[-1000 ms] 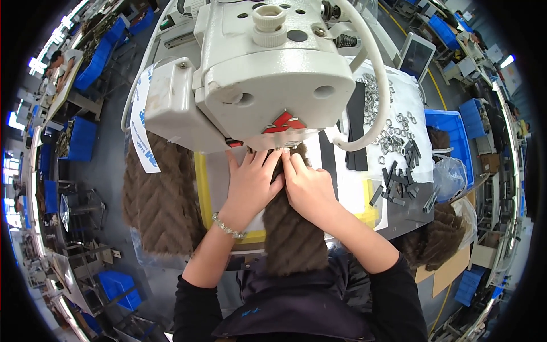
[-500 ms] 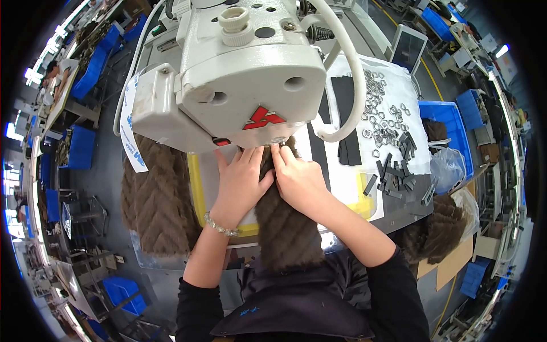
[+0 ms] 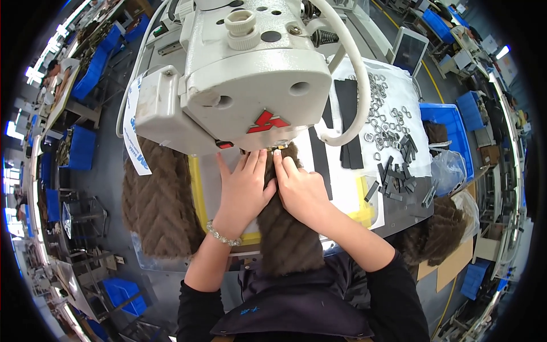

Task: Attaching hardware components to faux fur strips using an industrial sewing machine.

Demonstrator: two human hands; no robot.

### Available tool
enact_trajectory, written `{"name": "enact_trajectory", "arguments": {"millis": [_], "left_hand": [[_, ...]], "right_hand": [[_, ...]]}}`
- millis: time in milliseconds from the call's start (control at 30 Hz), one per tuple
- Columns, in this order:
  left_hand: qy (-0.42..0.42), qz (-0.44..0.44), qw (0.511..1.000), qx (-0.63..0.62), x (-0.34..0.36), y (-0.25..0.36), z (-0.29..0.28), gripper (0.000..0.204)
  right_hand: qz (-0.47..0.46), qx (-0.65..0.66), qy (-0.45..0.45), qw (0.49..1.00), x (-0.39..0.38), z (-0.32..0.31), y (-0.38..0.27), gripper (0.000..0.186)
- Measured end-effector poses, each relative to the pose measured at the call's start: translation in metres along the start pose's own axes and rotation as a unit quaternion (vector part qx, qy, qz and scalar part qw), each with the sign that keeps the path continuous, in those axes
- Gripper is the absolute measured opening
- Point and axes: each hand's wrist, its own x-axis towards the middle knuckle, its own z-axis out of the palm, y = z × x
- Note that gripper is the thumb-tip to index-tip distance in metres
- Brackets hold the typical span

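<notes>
A strip of brown fur (image 3: 290, 242) runs from beneath the sewing machine head (image 3: 256, 88) toward me and hangs over the table's front edge. Against its left side lies my left hand (image 3: 245, 191), fingers stretched forward and thumb spread onto the fur. My right hand (image 3: 302, 194) presses on the fur's right side, its index finger straight and the others slightly bent. Both hands' fingertips reach close under the machine's front, and neither grasps anything. The needle area is mostly hidden by the machine head.
Brown fur pieces (image 3: 159, 211) lie at the left. On the right are black strips (image 3: 350, 125), metal rings (image 3: 387, 122) on white cloth and short dark strips (image 3: 393, 179). A blue bin (image 3: 464, 128) and more fur (image 3: 436, 233) stand beyond. A yellow-edged plate (image 3: 199, 194) borders the work area.
The machine, table and hands appear slightly lower in the picture. My fingertips have drawn back a little from the machine's front, still on the fur.
</notes>
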Motion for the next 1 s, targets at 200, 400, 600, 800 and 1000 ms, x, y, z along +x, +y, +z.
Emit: {"name": "enact_trajectory", "arguments": {"millis": [200,400,600,800,1000], "left_hand": [[-0.007,0.000,1.000,0.003,-0.002,0.001,0.000,0.059],[-0.030,0.008,0.999,-0.011,-0.010,0.001,-0.009,0.070],[-0.093,0.012,0.989,-0.116,-0.037,-0.002,-0.032,0.078],[-0.090,-0.126,0.875,-0.459,-0.080,-0.002,-0.053,0.078],[-0.149,-0.208,0.672,-0.695,-0.125,-0.008,-0.043,0.077]], "right_hand": [[0.003,-0.017,0.005,1.000,-0.001,0.001,-0.003,0.055],[0.010,0.035,0.001,0.999,-0.007,-0.008,0.001,0.058],[0.018,0.241,-0.077,0.967,-0.030,-0.054,0.007,0.061],[0.100,0.568,-0.098,0.811,-0.081,-0.084,0.013,0.068],[0.255,0.797,-0.149,0.527,-0.132,-0.081,0.013,0.079]]}}
